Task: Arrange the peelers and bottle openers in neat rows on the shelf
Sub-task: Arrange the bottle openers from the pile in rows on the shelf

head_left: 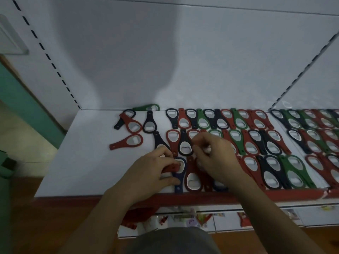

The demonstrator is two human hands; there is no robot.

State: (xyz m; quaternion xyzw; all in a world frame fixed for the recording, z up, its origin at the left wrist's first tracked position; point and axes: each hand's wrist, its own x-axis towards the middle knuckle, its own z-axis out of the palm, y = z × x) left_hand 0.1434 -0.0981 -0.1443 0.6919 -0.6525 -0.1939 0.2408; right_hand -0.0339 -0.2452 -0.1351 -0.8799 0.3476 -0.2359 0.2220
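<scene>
- Filling the front row: the left hand (152, 171) grips a red bottle opener (169, 168) beside the navy bottle opener (178, 177).
- The right hand (214, 158) curls its fingers; I cannot tell what it holds.
- Neat rows (256, 143) fill the right side of the shelf (82, 153); loose openers (135, 141) wait on the left.

— Dim, isn't it?
— Yes, with a cool grey cast all over. A broad soft shadow lies on the back panel (128, 61), so the light comes from behind the viewer.
— Any glare?
— Only mild glints on the metal of the openers (271, 145); the shelf (73, 153) shows pale and even.
— Sharp?
— Soft throughout. The right hand (214, 158) smears with motion, the left hand (150, 173) less so. The goods (201, 219) underneath are a blur.
— And the edges?
— Wide-angle bending: the slotted upright (45, 54) leans and bows, and the lower corners darken.
</scene>
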